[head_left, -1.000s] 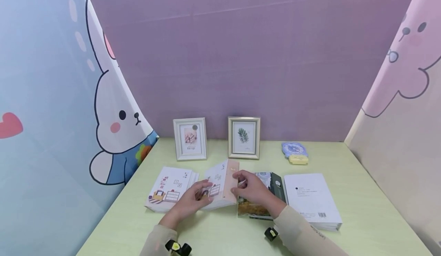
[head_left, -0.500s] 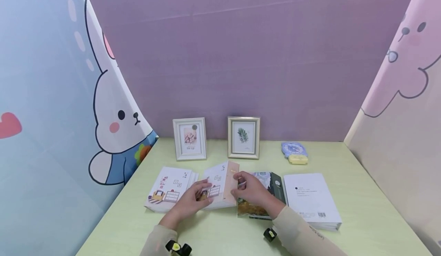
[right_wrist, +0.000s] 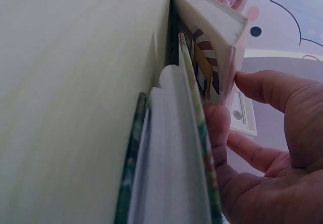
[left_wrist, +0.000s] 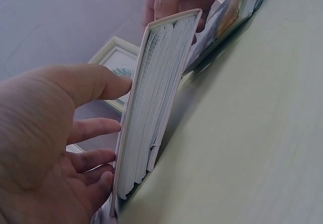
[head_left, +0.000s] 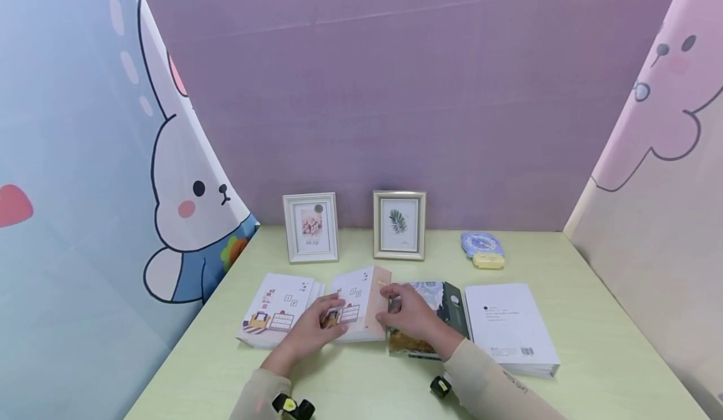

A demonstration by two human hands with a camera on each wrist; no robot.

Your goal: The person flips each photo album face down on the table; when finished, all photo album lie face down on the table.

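Observation:
A white picture-covered book [head_left: 354, 282] with a pinkish spine [head_left: 377, 310] is tilted up at mid-table, its spine side raised. My right hand [head_left: 417, 314] pinches the book at the spine, thumb against it and a finger under the lower cover. My left hand [left_wrist: 55, 138] rests its thumb and fingertips on the upper cover, and the page edges [left_wrist: 156, 93] face the wrist camera. A matching white book [head_left: 277, 297] lies flat to the left. Right of the tilted book, beneath my right hand, lies a dark green book with a landscape cover [head_left: 415, 343].
A white book with a barcode [head_left: 511, 326] lies at the right. Two picture frames, one white [head_left: 287, 228] and one gold-edged [head_left: 376, 225], stand at the back. A blue and yellow clock-like object [head_left: 488, 260] lies back right. Printed cloth walls enclose the table [head_left: 361, 388].
The tilted book's raised spine side has sunk very slightly, with the right hand following it a little to the left. The left hand stays nearly still on the cover.

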